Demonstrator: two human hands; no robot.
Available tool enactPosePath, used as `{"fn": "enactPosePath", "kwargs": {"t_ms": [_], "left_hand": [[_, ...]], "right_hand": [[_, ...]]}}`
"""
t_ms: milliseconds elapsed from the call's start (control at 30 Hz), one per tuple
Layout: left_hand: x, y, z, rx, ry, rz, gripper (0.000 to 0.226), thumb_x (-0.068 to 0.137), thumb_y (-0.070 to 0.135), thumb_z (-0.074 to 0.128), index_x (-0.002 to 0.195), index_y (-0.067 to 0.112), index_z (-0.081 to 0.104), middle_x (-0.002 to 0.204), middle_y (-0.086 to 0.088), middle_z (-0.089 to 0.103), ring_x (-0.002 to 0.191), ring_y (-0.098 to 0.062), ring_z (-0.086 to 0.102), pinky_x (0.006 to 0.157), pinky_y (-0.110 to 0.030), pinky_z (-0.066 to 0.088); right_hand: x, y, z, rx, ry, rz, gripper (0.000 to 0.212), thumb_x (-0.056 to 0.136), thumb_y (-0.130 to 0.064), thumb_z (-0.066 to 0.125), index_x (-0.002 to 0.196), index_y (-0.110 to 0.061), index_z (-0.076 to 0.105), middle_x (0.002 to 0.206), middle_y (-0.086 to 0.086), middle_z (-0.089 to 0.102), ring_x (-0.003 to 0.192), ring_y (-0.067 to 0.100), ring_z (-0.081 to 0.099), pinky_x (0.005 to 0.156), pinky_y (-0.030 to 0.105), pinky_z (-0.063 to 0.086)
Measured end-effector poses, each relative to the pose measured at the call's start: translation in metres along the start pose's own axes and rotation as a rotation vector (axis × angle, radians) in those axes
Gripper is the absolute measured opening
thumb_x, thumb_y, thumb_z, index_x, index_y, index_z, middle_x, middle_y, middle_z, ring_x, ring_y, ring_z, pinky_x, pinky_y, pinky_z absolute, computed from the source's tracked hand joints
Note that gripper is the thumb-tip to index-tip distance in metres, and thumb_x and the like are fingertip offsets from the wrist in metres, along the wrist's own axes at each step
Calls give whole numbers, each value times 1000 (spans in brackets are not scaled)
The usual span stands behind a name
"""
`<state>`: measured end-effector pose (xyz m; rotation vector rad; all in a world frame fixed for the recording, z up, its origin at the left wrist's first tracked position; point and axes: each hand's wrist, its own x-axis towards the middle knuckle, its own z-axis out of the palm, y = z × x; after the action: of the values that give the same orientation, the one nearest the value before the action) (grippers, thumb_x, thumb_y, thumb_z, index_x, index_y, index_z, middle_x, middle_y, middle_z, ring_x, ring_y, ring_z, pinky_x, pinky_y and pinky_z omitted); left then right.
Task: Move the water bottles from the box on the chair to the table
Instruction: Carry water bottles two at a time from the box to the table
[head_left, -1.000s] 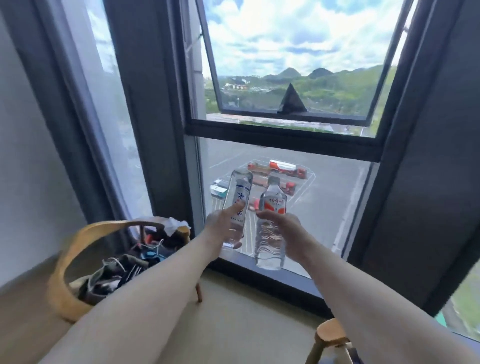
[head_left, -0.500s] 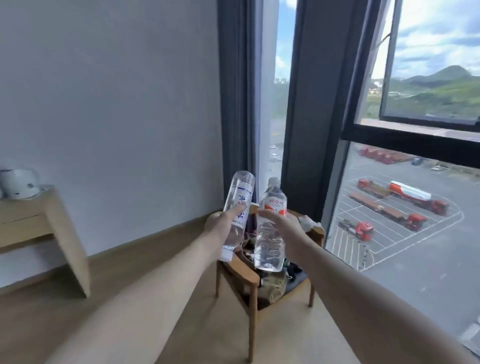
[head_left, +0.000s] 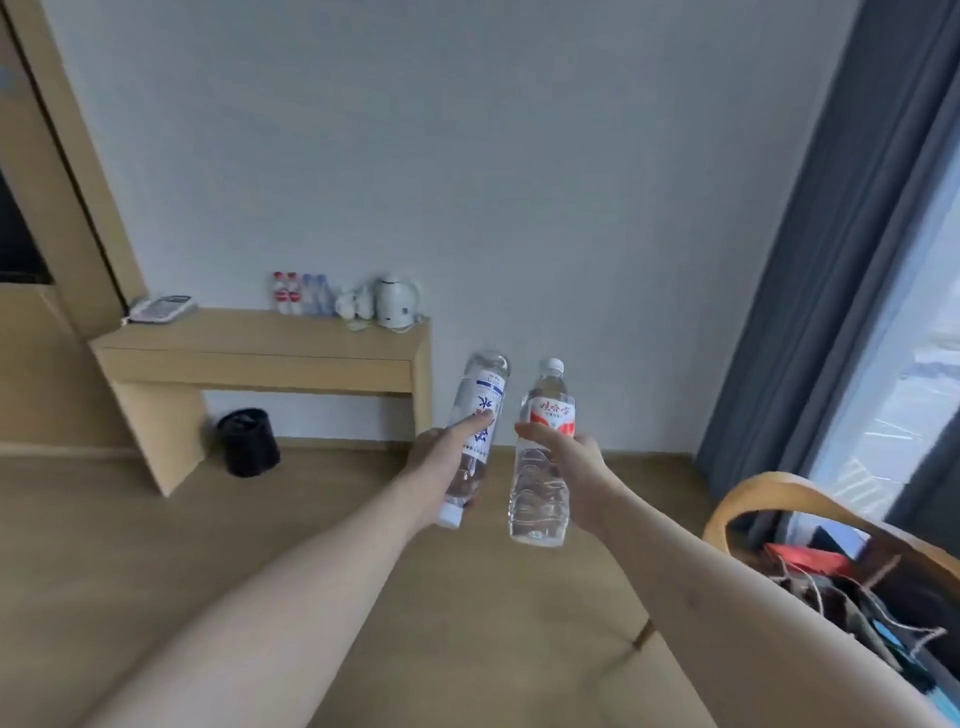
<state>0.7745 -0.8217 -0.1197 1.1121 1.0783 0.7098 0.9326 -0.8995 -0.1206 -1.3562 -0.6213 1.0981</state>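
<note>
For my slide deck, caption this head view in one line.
Left hand and right hand carry a blue-label bottle and red-label bottle toward the wooden table.

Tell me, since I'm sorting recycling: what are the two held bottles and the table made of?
Both bottles, blue-labelled and red-labelled, look like thin clear plastic: see-through, ribbed walls. The table looks like pale wood or laminate, matte; the blur leaves that open.

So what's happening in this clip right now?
A person is carrying two water bottles across the room. The left hand grips a blue-label bottle upside down; the right hand grips a red-label bottle upright. Neither is set down yet. Ahead, the wooden table against the wall already holds four bottles, a kettle and a phone.
</note>
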Motion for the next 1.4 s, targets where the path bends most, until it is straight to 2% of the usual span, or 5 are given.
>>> {"fn": "enactPosePath", "kwargs": {"t_ms": [200, 333, 533, 900, 1400], "left_hand": [[70, 25, -88, -48, 224, 23, 61, 69, 61, 83, 100, 10, 73, 57, -4, 69, 46, -22, 63, 51, -29, 55], [116, 53, -136, -90, 346, 22, 53, 71, 60, 83, 96, 15, 72, 49, 2, 64, 40, -19, 59, 50, -30, 54], [175, 94, -202, -144, 499, 24, 48, 72, 54, 86, 97, 15, 72, 51, -3, 66, 46, -24, 60, 48, -32, 53], [277, 118, -333, -209, 575, -9, 59, 61, 61, 85, 102, 20, 73, 64, -7, 68, 46, -23, 59, 51, -32, 53], [462, 200, -578, -138, 537, -37, 57, 70, 61, 82, 107, 18, 71, 63, -8, 69, 48, -22, 63, 48, -30, 52]], "right_hand": [[104, 3, 105, -30, -217, 2, 62, 61, -29, 91, 113, -13, 63, 90, 15, 73, 75, 31, 72, 70, 48, 63], [172, -8, 168, -47, -302, 28, 64, 62, -28, 91, 117, -9, 63, 96, 23, 74, 74, 32, 70, 63, 42, 62], [255, -24, 253, -77, -447, 69, 48, 71, -25, 91, 108, -8, 66, 68, 8, 70, 57, 23, 67, 52, 34, 58], [370, -7, 400, -160, -578, 88, 47, 70, -31, 92, 106, -14, 67, 80, 10, 76, 72, 29, 74, 73, 46, 64], [540, -8, 654, -133, -530, 104, 58, 72, -28, 91, 120, -11, 61, 94, 15, 76, 73, 28, 75, 63, 39, 63]]}}
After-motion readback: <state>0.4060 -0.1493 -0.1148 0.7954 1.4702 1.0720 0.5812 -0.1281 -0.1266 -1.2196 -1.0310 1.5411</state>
